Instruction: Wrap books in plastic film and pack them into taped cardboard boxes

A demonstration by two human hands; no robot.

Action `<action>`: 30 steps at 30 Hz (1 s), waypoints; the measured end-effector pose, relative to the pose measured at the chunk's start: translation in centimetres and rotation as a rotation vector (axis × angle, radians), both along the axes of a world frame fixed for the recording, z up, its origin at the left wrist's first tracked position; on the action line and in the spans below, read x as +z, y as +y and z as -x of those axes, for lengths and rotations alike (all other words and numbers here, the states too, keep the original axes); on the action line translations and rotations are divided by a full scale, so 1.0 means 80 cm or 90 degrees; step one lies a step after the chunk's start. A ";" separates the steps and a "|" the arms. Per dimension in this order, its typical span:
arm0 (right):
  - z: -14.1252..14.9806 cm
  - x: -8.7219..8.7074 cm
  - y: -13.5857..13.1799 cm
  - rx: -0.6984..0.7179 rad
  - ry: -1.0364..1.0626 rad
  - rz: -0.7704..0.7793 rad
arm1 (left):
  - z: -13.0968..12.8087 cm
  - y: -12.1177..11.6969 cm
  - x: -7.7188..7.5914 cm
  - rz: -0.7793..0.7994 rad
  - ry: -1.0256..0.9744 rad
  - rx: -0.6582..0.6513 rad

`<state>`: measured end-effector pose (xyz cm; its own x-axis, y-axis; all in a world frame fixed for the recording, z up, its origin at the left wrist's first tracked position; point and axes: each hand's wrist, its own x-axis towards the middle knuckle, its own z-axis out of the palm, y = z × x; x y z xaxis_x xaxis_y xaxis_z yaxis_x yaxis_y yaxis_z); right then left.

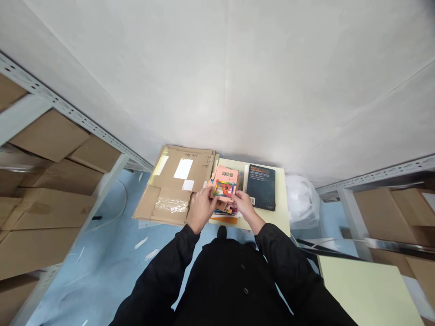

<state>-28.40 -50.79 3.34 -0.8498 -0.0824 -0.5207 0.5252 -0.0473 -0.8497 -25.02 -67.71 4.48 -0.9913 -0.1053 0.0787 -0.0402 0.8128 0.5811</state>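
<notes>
A small pink book [225, 175] with a colourful picture on its cover is held between my two hands. My left hand [201, 207] grips its lower left corner with thumb and fingers, and my right hand [245, 205] pinches the lower right edge. Beneath it lies a stack of books [223, 213] with mixed coloured covers, largely hidden by the pink one. Right of the stack, a dark book [261, 188] with a barcode lies on the pale yellow table [280, 213].
Flattened cardboard [170, 181] with labels and tape lies at the table's left. A white plastic bag [302, 203] stands to the right. Shelves of cardboard boxes [50, 203] flank both sides. A second pale yellow surface [367, 290] is at lower right. Paper scraps [141, 243] litter the blue floor.
</notes>
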 end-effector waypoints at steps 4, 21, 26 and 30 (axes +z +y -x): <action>-0.005 0.003 0.006 -0.019 0.015 0.018 | -0.002 0.002 0.002 -0.009 -0.024 0.013; -0.081 0.022 0.091 -0.056 0.078 0.058 | -0.041 0.048 0.007 -0.630 -0.231 -0.060; -0.101 0.029 0.133 -0.105 0.121 0.044 | -0.051 0.081 0.003 -0.648 -0.285 -0.109; -0.104 0.041 0.166 -0.215 0.153 0.039 | -0.055 0.104 0.009 -0.629 -0.328 -0.169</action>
<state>-20.10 -37.50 6.64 -0.9310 0.1975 -0.3071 0.2587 -0.2368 -0.9365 -20.62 -59.40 5.18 -0.8818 0.3225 -0.3442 -0.3544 0.0286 0.9347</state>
